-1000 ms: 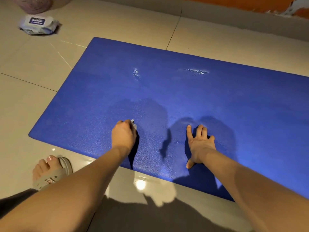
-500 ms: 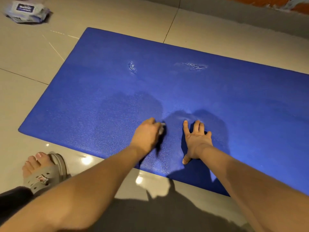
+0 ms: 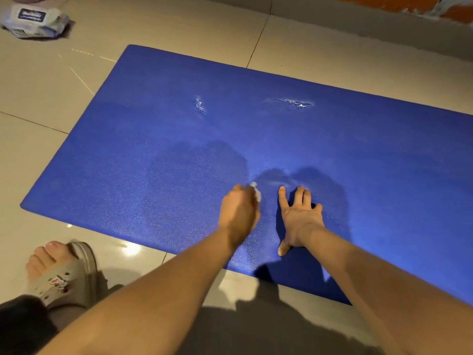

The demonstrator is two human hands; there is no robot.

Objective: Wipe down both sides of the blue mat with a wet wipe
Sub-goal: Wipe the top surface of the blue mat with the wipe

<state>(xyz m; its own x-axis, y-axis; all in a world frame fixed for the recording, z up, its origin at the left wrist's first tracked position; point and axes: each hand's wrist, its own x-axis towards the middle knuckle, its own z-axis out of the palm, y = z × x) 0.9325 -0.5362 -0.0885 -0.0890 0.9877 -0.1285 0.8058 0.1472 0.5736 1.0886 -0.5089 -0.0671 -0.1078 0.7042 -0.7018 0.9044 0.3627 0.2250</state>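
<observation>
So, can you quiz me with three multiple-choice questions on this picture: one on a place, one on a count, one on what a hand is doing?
1. Where does the pack of wipes lie? A. on the blue mat B. on the floor tiles, beyond the mat's far left corner C. on a shelf
2. How many pale scuffed marks show on the mat? A. one B. two C. five
3. What is the right hand doing? A. gripping the wet wipe B. making a fist C. lying flat on the mat, fingers spread

1 B: the pack sits on bare tile. 2 B: one mark left, one right. 3 C: its palm is down; the left hand grips the wipe.
</observation>
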